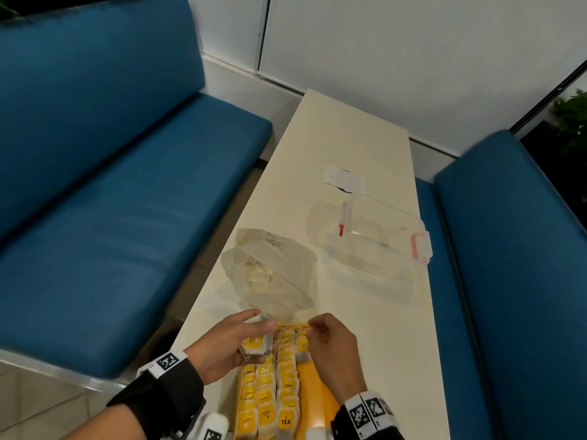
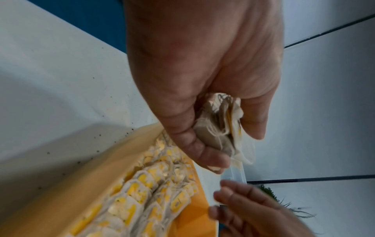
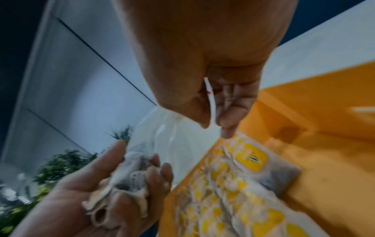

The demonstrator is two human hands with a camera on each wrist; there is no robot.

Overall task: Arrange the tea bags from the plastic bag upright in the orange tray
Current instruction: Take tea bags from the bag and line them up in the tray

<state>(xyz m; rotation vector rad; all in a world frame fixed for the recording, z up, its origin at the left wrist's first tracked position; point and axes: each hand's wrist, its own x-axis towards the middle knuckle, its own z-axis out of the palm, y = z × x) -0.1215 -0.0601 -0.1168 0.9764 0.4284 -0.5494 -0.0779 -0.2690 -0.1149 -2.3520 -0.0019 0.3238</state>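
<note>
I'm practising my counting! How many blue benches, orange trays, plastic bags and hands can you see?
Blue benches: 2, one on the left, one on the right
Orange tray: 1
Plastic bag: 1
Hands: 2, left hand holding tea bags, right hand pinching a white strip
Total: 6

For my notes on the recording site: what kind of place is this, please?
Probably a café or canteen booth, not a home kitchen: blue padded benches flank a long narrow white table, and potted plants stand beside the seating.
</note>
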